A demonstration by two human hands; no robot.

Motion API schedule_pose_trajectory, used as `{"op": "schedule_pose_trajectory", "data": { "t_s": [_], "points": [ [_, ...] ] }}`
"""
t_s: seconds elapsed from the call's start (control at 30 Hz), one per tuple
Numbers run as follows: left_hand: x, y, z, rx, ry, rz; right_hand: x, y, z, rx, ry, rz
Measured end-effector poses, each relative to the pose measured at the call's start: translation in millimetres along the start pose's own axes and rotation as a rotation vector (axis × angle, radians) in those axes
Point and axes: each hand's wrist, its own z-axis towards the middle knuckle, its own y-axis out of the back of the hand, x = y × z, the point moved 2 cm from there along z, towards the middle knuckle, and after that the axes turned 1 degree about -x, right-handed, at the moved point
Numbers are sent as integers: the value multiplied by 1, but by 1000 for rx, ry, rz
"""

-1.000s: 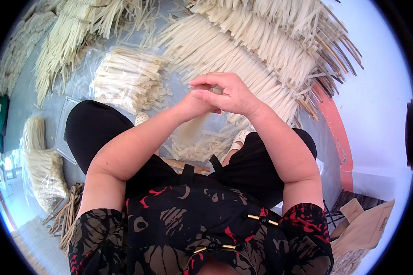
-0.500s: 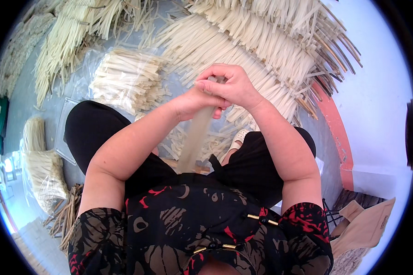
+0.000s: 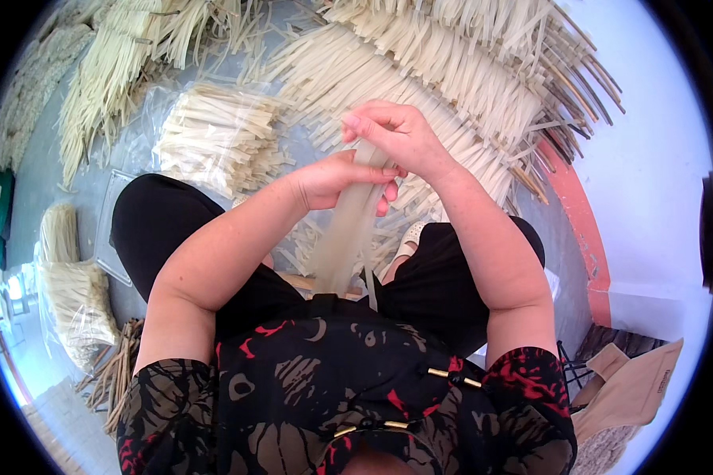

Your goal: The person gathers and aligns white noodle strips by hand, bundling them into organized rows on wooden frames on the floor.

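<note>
Over my lap I hold a bundle of flat, pale, translucent strips (image 3: 345,237), which look like dried wide noodles. My left hand (image 3: 337,180) is closed round its upper part, with the thumb lying across the front. Just above, my right hand (image 3: 400,136) is bent over the top end with curled fingers touching it; its fingertips are partly hidden. The lower end hangs down toward my waist, and one narrow strip (image 3: 369,273) stands apart on the right side.
Long rows of pale strips (image 3: 451,87) on wooden sticks (image 3: 582,75) cover the far floor. A bagged stack (image 3: 218,138) lies left of my hands, another bagged bundle (image 3: 78,305) farther left beside loose sticks (image 3: 123,376). At right are a wall (image 3: 642,182) and cardboard (image 3: 630,396).
My right hand has shifted slightly up and right off my left fingers. The bundle now looks wider, and a narrow strip has separated on its right side.
</note>
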Motion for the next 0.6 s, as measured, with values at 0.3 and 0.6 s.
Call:
{"op": "schedule_pose_trajectory", "data": {
  "t_s": [0.3, 0.6],
  "points": [
    [-5, 13, 5, -63, -157, -8, -2, -5, 2, -163, 22, 66],
    [-45, 47, -5, -426, -522, -279, -40, -18, -12, 221, -509, 125]
  ]
}}
